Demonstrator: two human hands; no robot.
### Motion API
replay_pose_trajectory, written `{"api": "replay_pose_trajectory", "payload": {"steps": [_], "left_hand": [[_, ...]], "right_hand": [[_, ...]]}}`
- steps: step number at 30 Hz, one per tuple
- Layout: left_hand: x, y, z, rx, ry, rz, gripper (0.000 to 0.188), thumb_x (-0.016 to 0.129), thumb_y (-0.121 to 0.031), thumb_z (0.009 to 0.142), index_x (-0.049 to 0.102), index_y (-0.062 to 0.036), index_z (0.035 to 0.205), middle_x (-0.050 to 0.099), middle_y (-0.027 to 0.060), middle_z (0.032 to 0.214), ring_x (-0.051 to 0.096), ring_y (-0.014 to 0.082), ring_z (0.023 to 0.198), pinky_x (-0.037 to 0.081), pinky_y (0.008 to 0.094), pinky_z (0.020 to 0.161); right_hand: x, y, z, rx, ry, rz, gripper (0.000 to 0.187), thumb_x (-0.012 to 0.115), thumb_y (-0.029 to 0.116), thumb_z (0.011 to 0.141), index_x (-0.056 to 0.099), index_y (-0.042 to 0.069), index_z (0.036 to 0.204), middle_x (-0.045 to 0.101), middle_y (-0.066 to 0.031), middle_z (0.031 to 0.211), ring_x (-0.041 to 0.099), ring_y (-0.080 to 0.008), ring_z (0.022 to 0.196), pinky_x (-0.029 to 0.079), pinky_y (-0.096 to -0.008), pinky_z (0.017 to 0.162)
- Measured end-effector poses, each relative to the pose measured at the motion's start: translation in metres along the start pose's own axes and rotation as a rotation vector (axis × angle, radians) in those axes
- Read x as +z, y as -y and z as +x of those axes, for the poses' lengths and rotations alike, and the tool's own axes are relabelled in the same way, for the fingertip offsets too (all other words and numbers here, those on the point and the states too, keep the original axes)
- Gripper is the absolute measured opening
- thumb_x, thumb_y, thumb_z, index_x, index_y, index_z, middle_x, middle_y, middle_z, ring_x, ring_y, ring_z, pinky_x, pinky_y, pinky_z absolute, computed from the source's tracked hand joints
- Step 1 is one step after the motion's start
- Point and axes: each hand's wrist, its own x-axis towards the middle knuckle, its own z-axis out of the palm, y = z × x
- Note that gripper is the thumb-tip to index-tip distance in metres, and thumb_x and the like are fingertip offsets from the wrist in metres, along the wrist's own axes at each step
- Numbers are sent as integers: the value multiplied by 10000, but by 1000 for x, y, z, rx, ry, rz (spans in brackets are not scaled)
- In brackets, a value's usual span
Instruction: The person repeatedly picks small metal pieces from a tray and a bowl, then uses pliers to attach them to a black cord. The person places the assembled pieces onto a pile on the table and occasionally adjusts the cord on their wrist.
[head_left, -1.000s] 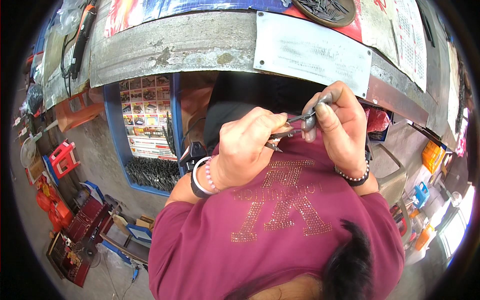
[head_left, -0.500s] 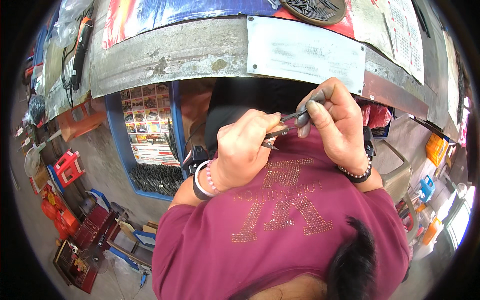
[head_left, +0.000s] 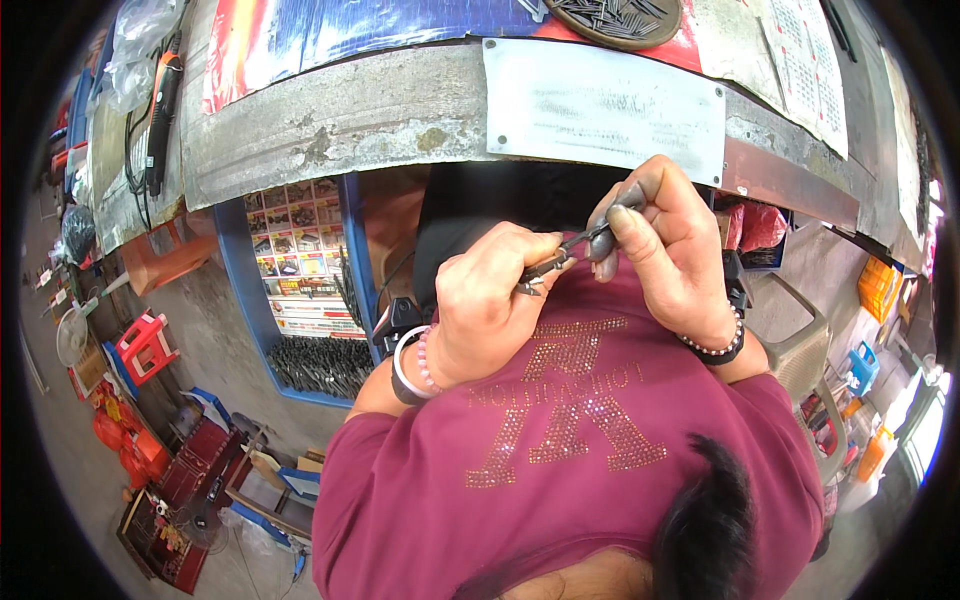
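Dark metal pliers (head_left: 560,262) gripped between both hands.
Left hand (head_left: 487,305) clamps the handles; right hand (head_left: 668,248) pinches the tip, below the grey worktop (head_left: 350,110).

Two hands, the left hand (head_left: 490,305) and the right hand (head_left: 672,250), share one slim dark metal tool (head_left: 560,258). One grey metal plate (head_left: 605,100) sits on the counter (head_left: 340,110); one round tray (head_left: 615,15) lies far beyond; one red stool (head_left: 145,345) stands left.
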Motion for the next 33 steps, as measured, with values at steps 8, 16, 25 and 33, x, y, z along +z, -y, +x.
{"api": "replay_pose_trajectory", "payload": {"steps": [8,16,25,33], "left_hand": [[0,0,-5,137,-30,164,231,759,8,715,632,8,908,641,141,769,631,287,636,510,328,553],[-4,-6,-4,-283,100,-159,137,743,-45,769,622,-9,821,598,94,689,588,214,571,448,298,527],[-3,-3,-5,-103,46,-26,145,721,14,746,621,6,850,604,110,715,607,239,591,469,312,526],[-3,0,-3,-102,25,-118,144,724,-9,780,630,8,890,626,108,748,614,193,603,475,270,535]], "right_hand": [[-4,-2,0,90,50,75,148,503,131,979,422,11,945,580,-88,812,556,-99,626,472,-217,595],[-5,-10,0,164,46,325,153,517,137,974,414,30,940,579,-97,784,554,-115,598,476,-223,581],[-3,-4,-1,86,31,47,114,495,99,975,421,15,951,587,-88,800,559,-95,617,479,-214,597],[-10,-3,5,84,47,255,118,513,116,967,424,39,963,600,-118,838,561,-118,639,475,-221,608]]}}
